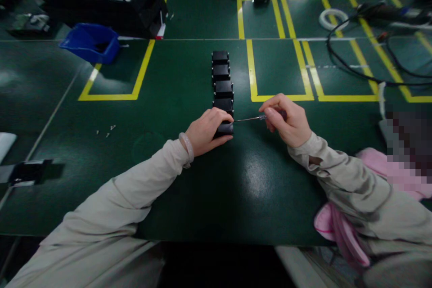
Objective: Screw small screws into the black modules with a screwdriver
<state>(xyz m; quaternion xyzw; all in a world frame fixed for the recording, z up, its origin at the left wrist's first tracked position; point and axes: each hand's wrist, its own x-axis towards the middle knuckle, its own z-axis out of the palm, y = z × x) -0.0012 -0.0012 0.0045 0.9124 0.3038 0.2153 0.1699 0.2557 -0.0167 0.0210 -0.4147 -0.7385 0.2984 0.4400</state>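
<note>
The single head-worn camera looked forward and steeply down, close above the fingers (216, 119) on the green surface (175, 189).

The picture is dim and a little greenish. Light seems to come from above, because a soft white shine sits on the green worktop (256, 175) just in front of the hands. Another pale shine lies near the blue bin (91, 42). The far left corner is very dark, and the black box (111, 2) there is hard to make out. The yellow lines (141, 72) bend near the edges, so the lens curves the view. On the right side a patch (408, 137) is blurred into little squares. The near edge at the bottom fades to black.
</note>
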